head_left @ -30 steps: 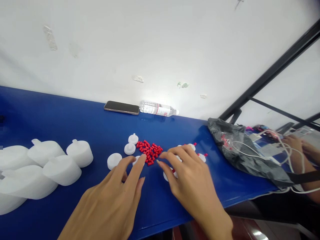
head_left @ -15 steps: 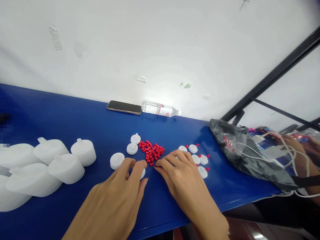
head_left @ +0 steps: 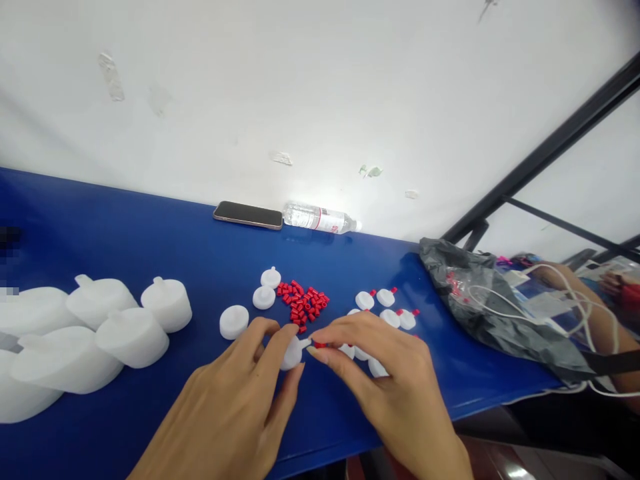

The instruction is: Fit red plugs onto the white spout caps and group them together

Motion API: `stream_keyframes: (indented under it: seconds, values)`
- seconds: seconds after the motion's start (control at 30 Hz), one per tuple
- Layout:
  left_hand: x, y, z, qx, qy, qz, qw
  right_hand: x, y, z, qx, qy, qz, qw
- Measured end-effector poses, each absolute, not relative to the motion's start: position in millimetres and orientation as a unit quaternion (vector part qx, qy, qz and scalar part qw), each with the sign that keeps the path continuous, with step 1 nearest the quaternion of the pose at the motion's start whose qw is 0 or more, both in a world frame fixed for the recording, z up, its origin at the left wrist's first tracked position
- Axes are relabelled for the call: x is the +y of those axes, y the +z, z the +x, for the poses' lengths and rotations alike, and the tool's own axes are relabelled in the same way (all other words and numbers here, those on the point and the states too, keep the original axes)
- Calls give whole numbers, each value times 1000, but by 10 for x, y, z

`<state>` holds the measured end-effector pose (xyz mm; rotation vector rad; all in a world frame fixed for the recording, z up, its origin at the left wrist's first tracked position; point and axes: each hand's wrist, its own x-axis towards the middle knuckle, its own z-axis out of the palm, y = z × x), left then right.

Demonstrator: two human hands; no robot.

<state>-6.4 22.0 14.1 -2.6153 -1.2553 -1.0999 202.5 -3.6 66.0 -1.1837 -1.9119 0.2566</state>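
Observation:
My left hand (head_left: 235,393) pinches a small round white piece (head_left: 291,355) between thumb and fingers, its narrow spout pointing right. Close to the spout tip, my right hand (head_left: 387,373) holds a small red cap (head_left: 319,345) between thumb and forefinger. Just beyond both hands lies a heap of red caps (head_left: 303,303). Three white pieces without caps, one of them nearest my left hand (head_left: 234,322), rest left of the heap. Several white pieces with red tips (head_left: 385,297) lie to the right, some partly hidden by my right hand.
Large white spouted containers (head_left: 133,337) stand at the left. A phone (head_left: 249,215) and a lying water bottle (head_left: 320,219) are by the wall. At the right are a dark plastic bag (head_left: 470,333), white cables and another person's arm (head_left: 575,293).
My left hand has lifted the white piece slightly and turned its spout into view. My right hand has come away from the heap's edge with a red cap, toward the spout.

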Motion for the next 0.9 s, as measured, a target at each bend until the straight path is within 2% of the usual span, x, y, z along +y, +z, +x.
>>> stream_keyframes:
  seconds: [0.13,0.27,0.8,0.9]
  values:
    - [207,148,-67,-383,-352,-852,62,-32,686,1995,-745,133,-471,453]
    - [189,167,-68,-386,-364,-846,57,-27,678,1982,-733,126,-476,469]
    - [166,183,-134,-350,-415,-839,45,-55,674,1937,-733,144,-484,456]
    - [108,189,-159,-374,-409,-830,53,-92,688,1943,-738,135,-507,424]
